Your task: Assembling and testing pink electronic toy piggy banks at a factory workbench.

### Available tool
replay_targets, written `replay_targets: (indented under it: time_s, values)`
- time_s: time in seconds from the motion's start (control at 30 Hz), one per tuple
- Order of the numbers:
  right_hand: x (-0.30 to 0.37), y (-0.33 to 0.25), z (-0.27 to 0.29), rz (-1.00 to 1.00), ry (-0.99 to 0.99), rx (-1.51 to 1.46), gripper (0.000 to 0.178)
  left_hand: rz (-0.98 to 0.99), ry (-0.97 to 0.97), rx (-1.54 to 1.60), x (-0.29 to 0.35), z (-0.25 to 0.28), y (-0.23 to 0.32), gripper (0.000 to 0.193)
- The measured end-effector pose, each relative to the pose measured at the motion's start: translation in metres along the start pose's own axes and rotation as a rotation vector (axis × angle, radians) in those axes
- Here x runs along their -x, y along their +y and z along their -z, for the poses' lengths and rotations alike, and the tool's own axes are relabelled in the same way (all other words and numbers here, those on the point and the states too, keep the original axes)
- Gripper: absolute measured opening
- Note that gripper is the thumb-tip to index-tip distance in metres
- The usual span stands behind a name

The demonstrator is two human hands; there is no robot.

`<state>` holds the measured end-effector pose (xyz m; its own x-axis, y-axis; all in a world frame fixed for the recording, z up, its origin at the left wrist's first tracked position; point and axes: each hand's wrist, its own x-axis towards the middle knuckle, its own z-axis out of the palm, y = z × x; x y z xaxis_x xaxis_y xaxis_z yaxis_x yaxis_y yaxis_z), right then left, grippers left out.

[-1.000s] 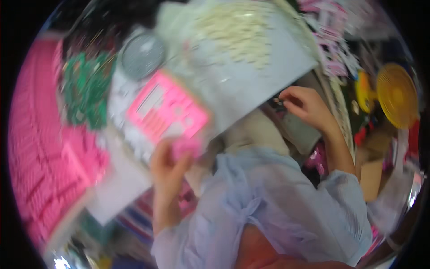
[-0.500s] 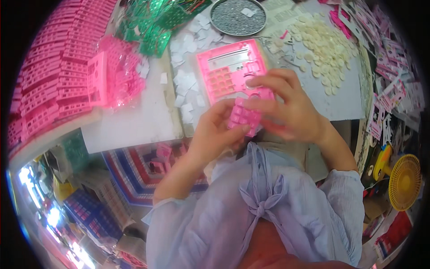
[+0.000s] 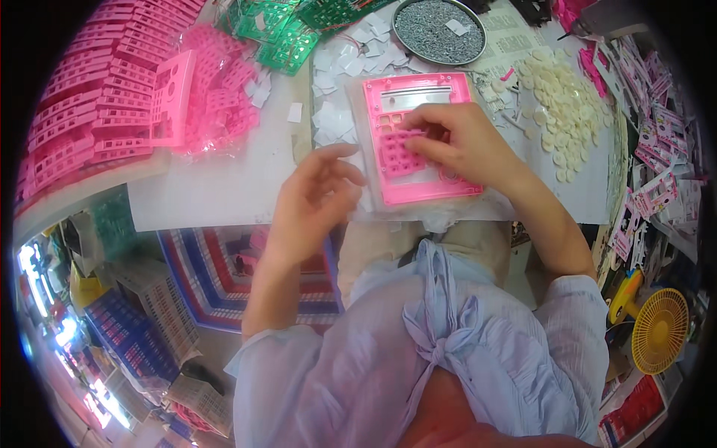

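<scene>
A pink plastic calculator-like casing (image 3: 418, 192) lies flat on the table in front of me, inner side up, with a silvery strip across its far part. My right hand (image 3: 464, 140) is over it, its fingers closed on the right edge of a pink rubber keypad (image 3: 398, 154). The keypad rests on or just above the key openings; its exact seating cannot be made out. Left of the casing, my left hand (image 3: 315, 196) hovers near the table's front edge, fingers apart and curled, with nothing in it.
Stacked pink casings (image 3: 67, 97) and a bag of pink keypads (image 3: 224, 101) fill the left. Green circuit boards (image 3: 287, 48), white paper bits (image 3: 336, 123) and a round tray of small metal parts (image 3: 437, 33) lie beyond. Cream discs (image 3: 560, 104) lie right; a yellow fan (image 3: 659, 331) stands below.
The keypad has gone from between both hands near me onto the casing, with my right hand. My left hand has let go and moved left. The casing now lies straighter.
</scene>
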<state>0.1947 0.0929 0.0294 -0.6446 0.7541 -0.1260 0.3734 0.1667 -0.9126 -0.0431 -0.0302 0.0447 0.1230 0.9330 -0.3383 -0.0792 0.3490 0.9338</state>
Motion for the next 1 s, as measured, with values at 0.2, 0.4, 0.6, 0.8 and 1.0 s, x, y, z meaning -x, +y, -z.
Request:
replay_targets:
  time_s: [0.2, 0.4, 0.6, 0.8, 1.0]
  values:
    - [-0.018, 0.0, -0.003, 0.163, 0.075, 0.347, 0.023, 0.007, 0.055, -0.009, 0.007, 0.009, -0.006, 0.047]
    - [0.003, -0.006, -0.003, 0.402, 0.16, 0.623, 0.057, -0.134, 0.19, -0.267, -0.007, 0.026, -0.005, 0.042]
    - [0.03, -0.009, -0.025, 0.365, -0.185, 0.886, 0.1, -0.364, 0.415, -0.92, -0.098, 0.06, 0.04, 0.026]
    - [0.029, -0.008, -0.03, 0.339, -0.228, 0.936, 0.104, -0.135, 0.667, -1.326, -0.2, 0.065, 0.062, 0.054]
    - [0.03, -0.007, -0.027, 0.355, -0.208, 0.884, 0.104, -0.266, 0.878, -1.154, -0.244, 0.049, 0.056, 0.057]
